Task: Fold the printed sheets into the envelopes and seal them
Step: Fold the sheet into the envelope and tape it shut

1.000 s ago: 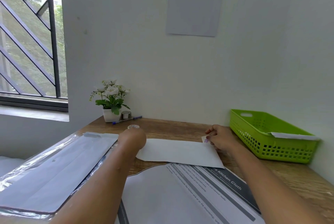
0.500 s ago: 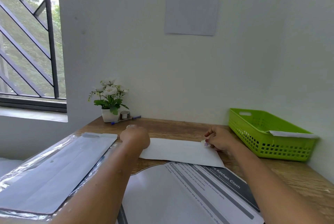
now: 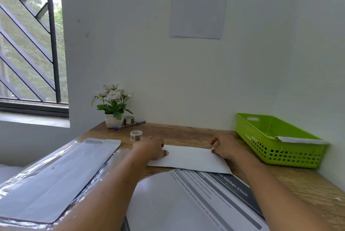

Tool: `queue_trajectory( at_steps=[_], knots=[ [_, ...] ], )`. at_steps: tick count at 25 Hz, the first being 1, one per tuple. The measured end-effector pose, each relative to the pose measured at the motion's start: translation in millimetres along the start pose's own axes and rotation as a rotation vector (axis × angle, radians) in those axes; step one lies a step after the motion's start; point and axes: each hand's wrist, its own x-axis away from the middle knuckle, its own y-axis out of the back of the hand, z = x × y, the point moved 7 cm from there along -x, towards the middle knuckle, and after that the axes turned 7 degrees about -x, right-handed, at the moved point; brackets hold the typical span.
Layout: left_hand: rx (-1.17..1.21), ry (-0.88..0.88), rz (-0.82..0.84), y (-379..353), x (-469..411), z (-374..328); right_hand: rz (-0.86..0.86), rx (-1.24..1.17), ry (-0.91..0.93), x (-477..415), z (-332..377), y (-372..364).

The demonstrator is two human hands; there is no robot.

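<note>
Nearest, printed sheets (image 3: 211, 195) lie under the envelope's (image 3: 190, 158) near edge. Plain, white and flat on the surface (image 3: 302, 184), the envelope is held at both ends: left hand (image 3: 152, 148) grips one, right hand (image 3: 225, 147) pinches the other. Beyond, tape (image 3: 136, 135) stands beside bare wood; basket (image 3: 261, 137) sits right.

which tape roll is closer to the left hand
The tape roll just beyond the left hand; the other roll sits back beside the flower pot.
</note>
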Motion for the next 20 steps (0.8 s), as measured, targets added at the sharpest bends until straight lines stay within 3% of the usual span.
queue_trajectory(
  at_steps=[6,20],
  knots=[
    [0.007,0.001,0.015,-6,-9,3,0.045,0.103,0.036,-2,1,-2],
    [0.013,-0.003,0.008,-6,-11,3,0.025,0.028,-0.018,0,-14,5]
  ],
)
